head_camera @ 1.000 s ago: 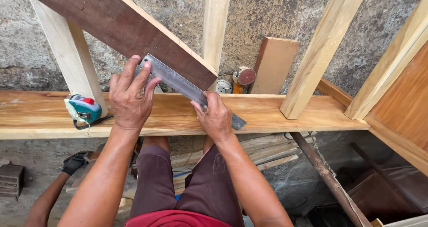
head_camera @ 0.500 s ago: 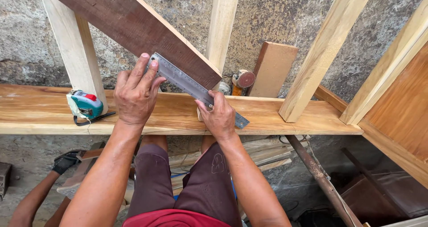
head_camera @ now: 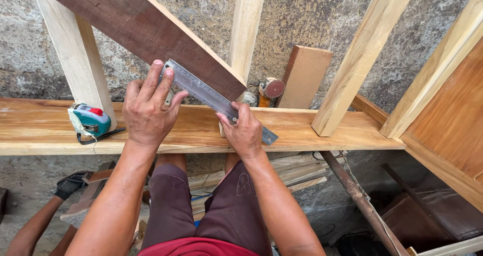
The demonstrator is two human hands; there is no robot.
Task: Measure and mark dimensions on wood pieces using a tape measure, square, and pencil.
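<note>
We have the steel ruler (head_camera: 211, 96) laid slantwise along the lower edge of the dark board (head_camera: 146, 34), running from about 11 o'clock down to 4 o'clock across the long plank (head_camera: 312, 130) that serves as our surface. Our left hand (head_camera: 148, 110) presses flat with spread fingers on the ruler's upper end; our right hand (head_camera: 245, 133) is closed around its lower part, and we cannot tell whether it also holds a pencil. The risk we see: the dark board only leans, so uneven pressure could let it slide and carry the ruler off its line. The tape measure (head_camera: 90, 120) at 9 o'clock sits near the plank's front edge and a bump from our left forearm could knock it off.
</note>
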